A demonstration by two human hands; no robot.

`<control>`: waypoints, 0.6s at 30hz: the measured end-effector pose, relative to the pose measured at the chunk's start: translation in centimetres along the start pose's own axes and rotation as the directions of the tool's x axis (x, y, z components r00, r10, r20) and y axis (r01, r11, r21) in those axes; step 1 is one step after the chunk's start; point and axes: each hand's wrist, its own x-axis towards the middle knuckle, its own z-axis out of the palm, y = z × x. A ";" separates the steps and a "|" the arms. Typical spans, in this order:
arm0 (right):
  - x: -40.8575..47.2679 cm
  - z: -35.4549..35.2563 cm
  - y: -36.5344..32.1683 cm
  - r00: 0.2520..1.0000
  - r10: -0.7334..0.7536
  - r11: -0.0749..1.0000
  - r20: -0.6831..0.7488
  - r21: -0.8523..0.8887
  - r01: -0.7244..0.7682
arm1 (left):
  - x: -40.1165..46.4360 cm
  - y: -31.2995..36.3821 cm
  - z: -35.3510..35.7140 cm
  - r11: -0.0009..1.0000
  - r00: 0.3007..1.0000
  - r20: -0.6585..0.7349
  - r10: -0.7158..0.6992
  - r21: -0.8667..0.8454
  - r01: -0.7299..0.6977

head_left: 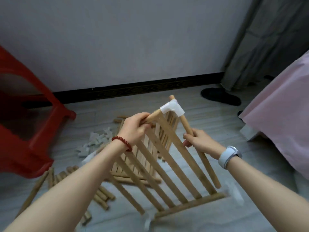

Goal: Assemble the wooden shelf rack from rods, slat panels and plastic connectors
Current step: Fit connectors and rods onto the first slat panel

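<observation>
Grey floor tiles (209,124) run up to a pale wall with a dark skirting board. Above the floor the person holds a slat panel (167,168), tilted, with its far corner raised. On this corner sits a white plastic connector (172,108). The left hand (133,129), with a red bead bracelet (122,143) on the wrist, has its fingers curled around the top rail of the panel, just beside the connector. The right hand (199,141), with a pale watch (229,156), grips a wooden rod (187,128) which goes up into the connector. Loose rods (100,196) lie on the floor at the left, near a small heap of white connectors (98,139). A red plastic stool (25,131) stands at the left, pink bedding (280,114) hangs at the right, and a dark slipper (220,96) lies near the grey curtain (267,39).
</observation>
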 end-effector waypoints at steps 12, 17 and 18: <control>-8.4 4.2 -2.8 0.943 -0.325 0.821 -0.067 -0.516 0.246 | -11.3 -2.6 1.6 0.814 0.920 0.088 -0.383 -0.438 0.381; -9.2 6.2 -1.8 0.948 -0.317 0.813 -0.030 -0.523 0.255 | -13.4 -2.8 -0.1 0.756 0.875 0.200 -0.442 -0.441 0.483; -9.3 6.3 -1.6 0.949 -0.313 0.822 -0.038 -0.511 0.251 | -13.7 -2.5 -0.9 0.750 0.890 0.208 -0.406 -0.480 0.455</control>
